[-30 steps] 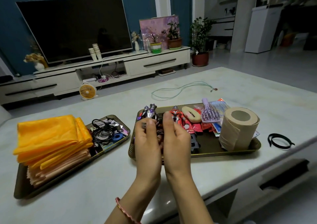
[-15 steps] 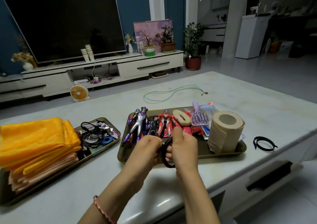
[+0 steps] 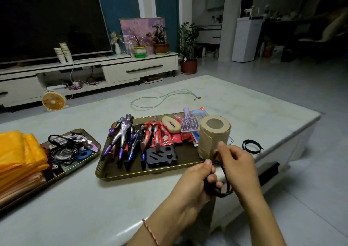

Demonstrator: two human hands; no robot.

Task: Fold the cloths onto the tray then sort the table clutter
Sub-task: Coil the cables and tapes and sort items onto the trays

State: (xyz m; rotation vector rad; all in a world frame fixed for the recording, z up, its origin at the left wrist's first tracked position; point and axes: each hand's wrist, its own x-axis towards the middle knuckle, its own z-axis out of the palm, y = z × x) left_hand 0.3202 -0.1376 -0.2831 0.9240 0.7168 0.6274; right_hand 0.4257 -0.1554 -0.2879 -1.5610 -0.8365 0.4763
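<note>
Both hands hold a dark looped hair tie (image 3: 225, 193) in front of the middle tray (image 3: 143, 174), near its right end. My left hand (image 3: 197, 181) pinches it from the left, and my right hand (image 3: 237, 166) grips the loop from the right. The tray carries toy figures (image 3: 124, 134), a black flat piece (image 3: 161, 154), a purple hairbrush (image 3: 188, 124), red packets and a brown paper roll (image 3: 214, 134). Folded orange and peach cloths (image 3: 17, 157) are stacked on the left tray (image 3: 94, 144), beside coiled black cables (image 3: 62, 149).
A black headband (image 3: 251, 146) lies on the table right of the tray, close to the edge. A thin green cord (image 3: 165, 99) sprawls on the far table top. Beyond stand a TV console, a small fan and potted plants.
The two hands drew back from the toy figures and shifted right along the tray's front edge, now holding the dark hair tie. The view has swung right.
</note>
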